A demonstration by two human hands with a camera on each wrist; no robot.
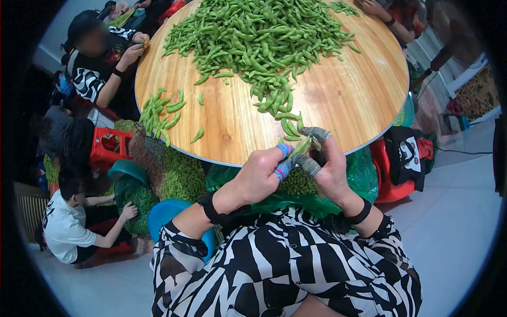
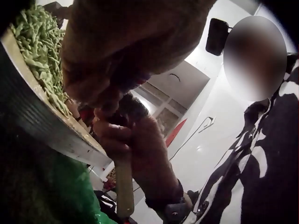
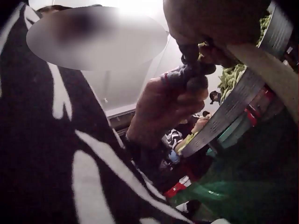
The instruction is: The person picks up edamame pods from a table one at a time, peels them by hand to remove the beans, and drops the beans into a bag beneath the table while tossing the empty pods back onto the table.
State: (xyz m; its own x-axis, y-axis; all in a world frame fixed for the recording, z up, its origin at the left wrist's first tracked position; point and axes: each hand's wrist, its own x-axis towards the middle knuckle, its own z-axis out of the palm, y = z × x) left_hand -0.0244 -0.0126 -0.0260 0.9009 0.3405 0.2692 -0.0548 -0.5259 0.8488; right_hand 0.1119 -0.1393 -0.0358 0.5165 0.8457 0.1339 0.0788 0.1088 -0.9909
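Both hands meet just past the near edge of the round wooden table. My left hand, with blue-and-red wraps on thumb and finger, pinches a green pod from the left side. Grey wraps cover the thumb and index finger of my right hand, which pinches the same pod from the right. In the left wrist view the right hand faces the left one, their fingertips close together. A few loose pods lie on the table just beyond the fingers.
A large pile of pods covers the table's far middle; a smaller group lies at left. Green plastic hangs below the edge. A blue basin, red stools and other people stand or sit around.
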